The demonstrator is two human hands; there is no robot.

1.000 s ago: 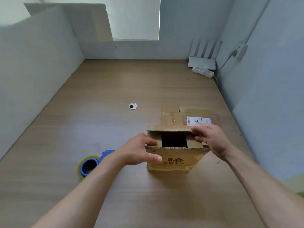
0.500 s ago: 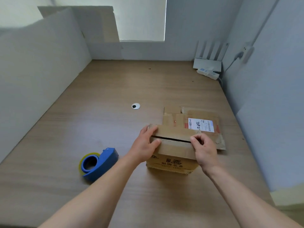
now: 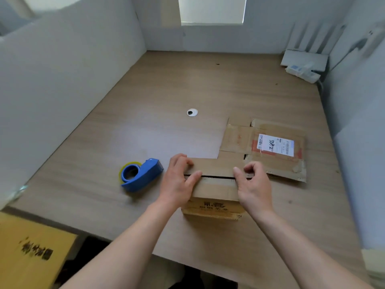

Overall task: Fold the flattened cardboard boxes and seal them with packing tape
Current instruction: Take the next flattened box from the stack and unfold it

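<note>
A small brown cardboard box (image 3: 214,188) stands near the table's front edge, its two top flaps folded down and meeting at a dark seam. My left hand (image 3: 177,180) presses on the flaps at the box's left end, thumb along the seam. My right hand (image 3: 253,184) presses at the right end, fingers curled over the seam. A blue tape dispenser (image 3: 141,174) with a yellowish roll lies on the table just left of the box, untouched. Behind the box on the right lies a flattened cardboard box (image 3: 264,147) bearing a white shipping label.
The wooden table (image 3: 145,101) has a round cable hole (image 3: 192,112) in its middle. White partitions close it in on the left, back and right. A white router and power strip (image 3: 302,63) sit at the back right corner. A yellow carton (image 3: 31,251) stands below the front left edge.
The box's top flaps, open a second ago, have been folded shut and both hands now press them down. The view has dropped lower and nearer, bringing the table's front edge and yellow carton into sight.
</note>
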